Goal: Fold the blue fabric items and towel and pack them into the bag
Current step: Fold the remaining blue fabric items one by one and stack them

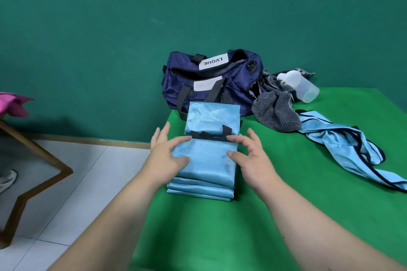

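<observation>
Left hand and right hand fingertips touched top of folded blue fabric stack, stack between them. Navy bag beyond fingertips; striped towel, crumpled blue garment right of right fingers.

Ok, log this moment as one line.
step: folding blue fabric | left hand: on fold | right hand: on fold | towel: crumpled | bag: behind

Green-covered table, translucent plastic bottle lying on its side towards the far right, teal wall behind, white tiled floor at left, wooden star-shaped frame, pink cloth shape above it, pale shoe at the left edge.
</observation>
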